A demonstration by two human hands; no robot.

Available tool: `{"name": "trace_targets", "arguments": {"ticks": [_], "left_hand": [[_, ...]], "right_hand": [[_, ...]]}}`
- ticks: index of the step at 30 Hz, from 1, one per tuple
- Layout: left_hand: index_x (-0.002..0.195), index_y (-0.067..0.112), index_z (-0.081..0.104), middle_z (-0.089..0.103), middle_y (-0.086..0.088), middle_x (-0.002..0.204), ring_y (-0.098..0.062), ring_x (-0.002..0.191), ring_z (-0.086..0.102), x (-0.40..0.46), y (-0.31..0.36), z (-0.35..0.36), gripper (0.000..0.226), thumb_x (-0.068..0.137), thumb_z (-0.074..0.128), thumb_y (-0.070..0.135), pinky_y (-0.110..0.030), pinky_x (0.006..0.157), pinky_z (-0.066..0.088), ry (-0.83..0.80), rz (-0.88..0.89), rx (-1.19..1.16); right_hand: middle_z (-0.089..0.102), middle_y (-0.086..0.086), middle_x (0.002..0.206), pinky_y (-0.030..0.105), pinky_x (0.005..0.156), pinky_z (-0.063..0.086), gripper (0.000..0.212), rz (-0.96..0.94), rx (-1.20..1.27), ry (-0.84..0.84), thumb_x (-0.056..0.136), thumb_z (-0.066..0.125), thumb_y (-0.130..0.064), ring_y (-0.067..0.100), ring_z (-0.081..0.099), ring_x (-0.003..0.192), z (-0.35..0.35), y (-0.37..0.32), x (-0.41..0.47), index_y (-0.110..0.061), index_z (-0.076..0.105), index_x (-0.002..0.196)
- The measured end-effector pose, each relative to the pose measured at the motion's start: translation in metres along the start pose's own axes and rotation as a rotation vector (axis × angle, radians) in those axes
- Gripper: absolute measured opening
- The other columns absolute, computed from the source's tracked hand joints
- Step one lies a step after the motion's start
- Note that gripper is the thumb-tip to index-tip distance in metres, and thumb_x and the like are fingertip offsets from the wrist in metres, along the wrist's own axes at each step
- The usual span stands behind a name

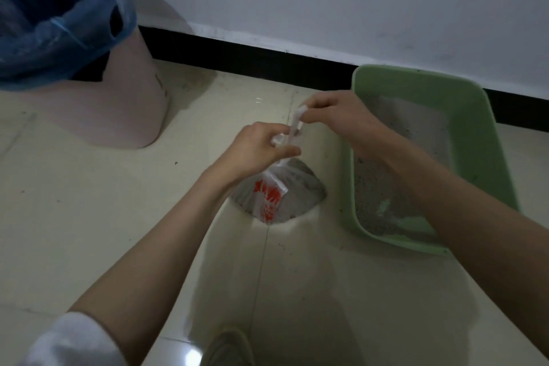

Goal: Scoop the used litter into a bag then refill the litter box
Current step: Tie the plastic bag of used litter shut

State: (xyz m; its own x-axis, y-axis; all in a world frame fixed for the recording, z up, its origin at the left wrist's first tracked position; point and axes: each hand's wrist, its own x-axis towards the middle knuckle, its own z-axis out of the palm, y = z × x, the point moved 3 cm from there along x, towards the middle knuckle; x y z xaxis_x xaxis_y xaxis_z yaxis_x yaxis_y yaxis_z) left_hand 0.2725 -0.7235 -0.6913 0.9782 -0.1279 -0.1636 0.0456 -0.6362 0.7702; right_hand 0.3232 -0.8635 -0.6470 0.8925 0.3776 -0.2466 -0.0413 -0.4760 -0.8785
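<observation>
Litter box [472, 92], green and rectangular, down on the tiled floor [89, 217] against the wall at the right, grey litter [383, 184] thin across its bottom and a pale green scoop [386, 208] lying at the near end; pink bin [130, 110] with a blue liner [59, 27] well apart at the far left. Clear plastic bag [276, 196] with red print, just left of the box, resting on the floor and bulging with grey litter. Left hand [261, 148] pinching one twisted handle at the neck, right hand [329, 116] pinching the other handle [297, 125], drawn up taut above it.
</observation>
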Motion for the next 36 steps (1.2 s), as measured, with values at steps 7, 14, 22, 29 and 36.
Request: {"name": "trace_targets", "arguments": {"ticks": [7,14,22,29,36], "left_hand": [[0.076,0.017,0.064,0.042,0.011,0.047,0.000,0.037,0.035,0.006,0.000,-0.002,0.027,0.094,0.051,0.031,-0.014,0.040,0.028,0.072,-0.110,-0.329],[0.075,0.015,0.044,0.022,0.008,0.034,-0.005,0.029,0.016,0.006,0.002,0.002,0.028,0.101,0.037,0.025,-0.016,0.030,0.013,0.113,-0.630,-1.259],[0.074,0.014,0.046,0.022,0.008,0.035,-0.006,0.029,0.016,0.009,-0.008,-0.010,0.028,0.100,0.041,0.022,-0.016,0.029,0.014,0.173,-0.728,-1.318],[0.078,0.012,0.051,0.023,0.007,0.036,-0.006,0.030,0.018,0.008,-0.021,-0.015,0.022,0.098,0.044,0.020,-0.016,0.030,0.020,0.125,-0.713,-1.293],[0.066,0.019,0.066,0.050,0.004,0.066,-0.011,0.062,0.045,-0.023,-0.045,-0.033,0.025,0.088,0.054,0.020,-0.022,0.067,0.041,-0.036,-0.309,-0.661]], "right_hand": [[0.055,0.000,0.090,0.023,0.058,0.039,0.025,0.304,0.457,-0.030,0.089,0.054,-0.007,0.011,0.049,0.072,0.010,0.044,0.002,-0.014,0.058,0.113],[0.062,-0.001,0.085,0.013,0.057,0.048,0.021,0.206,0.170,-0.184,0.086,0.062,-0.006,-0.002,0.060,0.066,0.068,0.058,-0.017,-0.007,0.061,0.107],[0.037,-0.006,0.070,0.021,0.053,0.030,0.032,-0.057,-0.273,-0.095,0.085,0.062,-0.019,0.008,0.034,0.059,0.092,0.048,-0.003,-0.022,0.034,0.071],[0.062,0.018,0.097,0.037,0.069,0.044,0.023,-0.252,-0.666,-0.032,0.098,0.036,-0.014,0.031,0.058,0.082,0.099,0.045,0.001,0.001,0.053,0.104],[0.057,0.009,0.073,0.018,0.050,0.040,0.023,0.396,0.504,-0.180,0.098,0.044,-0.012,0.011,0.046,0.057,0.070,0.058,0.004,0.006,0.057,0.100]]}}
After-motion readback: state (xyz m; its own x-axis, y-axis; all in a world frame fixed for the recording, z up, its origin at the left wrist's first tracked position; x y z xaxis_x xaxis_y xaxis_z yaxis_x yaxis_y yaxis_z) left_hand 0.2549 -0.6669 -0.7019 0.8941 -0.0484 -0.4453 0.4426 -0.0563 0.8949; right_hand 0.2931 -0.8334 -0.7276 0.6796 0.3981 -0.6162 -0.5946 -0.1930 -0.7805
